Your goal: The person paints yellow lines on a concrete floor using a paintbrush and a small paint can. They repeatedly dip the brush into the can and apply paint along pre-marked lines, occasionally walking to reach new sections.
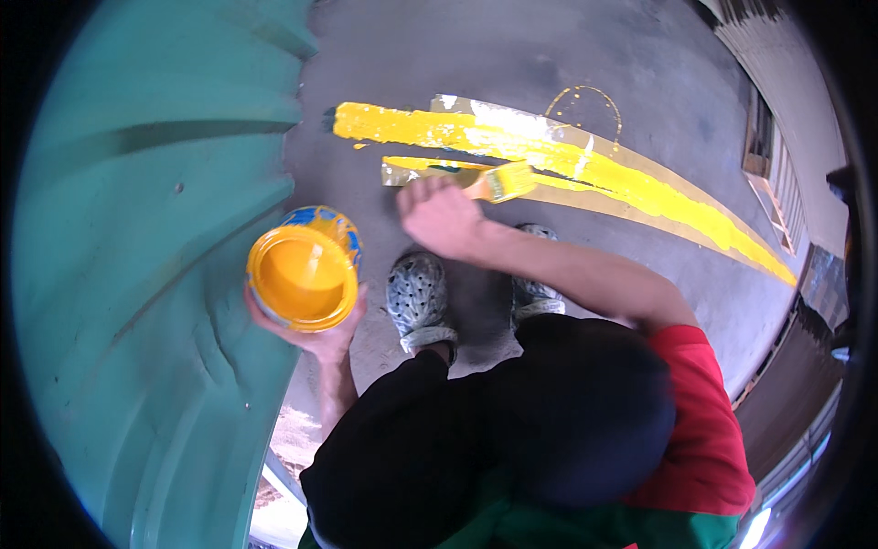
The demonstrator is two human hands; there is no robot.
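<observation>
My left hand is wrapped round the lower side of a paint can, which is tilted so that the yellow paint inside shows. Yellow and blue smears cover the can's outside. In my right hand is a paintbrush, its bristles loaded with yellow and pointing right. The bristles are at the near strip of masking tape. Just beyond them a broad yellow painted stripe runs across the grey floor, between tape strips.
A green corrugated metal panel rises at the left, close to the can. My speckled clogs stand on the concrete floor just below the stripe. Splashed yellow drops form an arc beyond it. Wooden pallet-like pieces lie at the far right.
</observation>
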